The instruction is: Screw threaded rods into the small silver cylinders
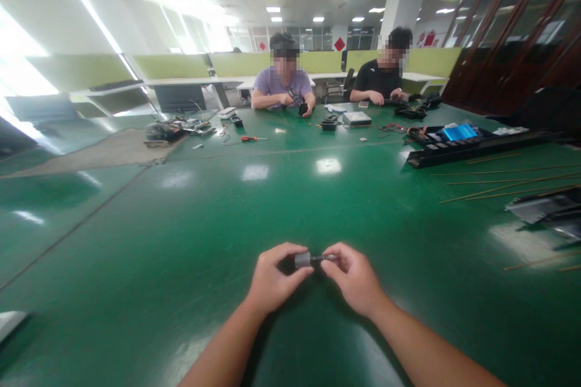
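My left hand (276,278) grips a small grey metal cylinder (302,260), thumb below and fingers above it. From the cylinder's right end runs a thin dark shaft (316,259), which my right hand (351,275) pinches between thumb and fingertips. Its far end is partly hidden by those fingers. The piece looks like a small motor, though its exact kind is too small to make out. Both hands are just above the green tabletop (218,211), close to each other.
Across the table two people sit handling dark parts. An orange-handled screwdriver (249,138), a grey box (356,119) and a heap of parts (181,127) lie at the far side. To the right are a long black tray (454,151), thin rods (503,184) and dark casings (549,205).
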`<state>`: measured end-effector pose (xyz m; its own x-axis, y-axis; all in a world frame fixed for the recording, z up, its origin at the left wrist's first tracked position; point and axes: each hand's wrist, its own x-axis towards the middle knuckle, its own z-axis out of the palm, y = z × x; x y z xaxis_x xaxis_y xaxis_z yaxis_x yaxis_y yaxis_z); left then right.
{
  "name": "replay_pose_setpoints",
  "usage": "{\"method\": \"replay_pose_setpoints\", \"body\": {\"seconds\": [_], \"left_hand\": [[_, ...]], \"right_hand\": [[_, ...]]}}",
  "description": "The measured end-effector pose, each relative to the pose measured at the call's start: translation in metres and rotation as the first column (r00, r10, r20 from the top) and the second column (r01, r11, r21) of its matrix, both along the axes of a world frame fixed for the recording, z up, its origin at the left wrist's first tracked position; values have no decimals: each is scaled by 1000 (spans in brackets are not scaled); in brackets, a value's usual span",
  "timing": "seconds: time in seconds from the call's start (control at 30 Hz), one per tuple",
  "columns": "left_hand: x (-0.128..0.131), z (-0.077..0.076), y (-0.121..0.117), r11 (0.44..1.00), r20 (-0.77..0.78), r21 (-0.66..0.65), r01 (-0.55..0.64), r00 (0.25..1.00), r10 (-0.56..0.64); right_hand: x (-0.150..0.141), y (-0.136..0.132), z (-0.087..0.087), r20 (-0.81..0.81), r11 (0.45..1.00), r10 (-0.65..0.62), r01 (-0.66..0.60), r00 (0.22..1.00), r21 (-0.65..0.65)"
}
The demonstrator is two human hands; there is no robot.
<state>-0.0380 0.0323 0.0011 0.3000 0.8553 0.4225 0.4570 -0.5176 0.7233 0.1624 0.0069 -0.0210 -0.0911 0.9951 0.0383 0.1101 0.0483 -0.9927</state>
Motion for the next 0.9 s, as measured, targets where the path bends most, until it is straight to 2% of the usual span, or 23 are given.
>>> {"method": "replay_pose_setpoints", "body": {"seconds": [0.9], "left_hand": [[-1,-3,1,1000,28,-24,-19,999,19]], "right_hand": [[2,0,1,-12,1000,-30,30,999,-5]]}}
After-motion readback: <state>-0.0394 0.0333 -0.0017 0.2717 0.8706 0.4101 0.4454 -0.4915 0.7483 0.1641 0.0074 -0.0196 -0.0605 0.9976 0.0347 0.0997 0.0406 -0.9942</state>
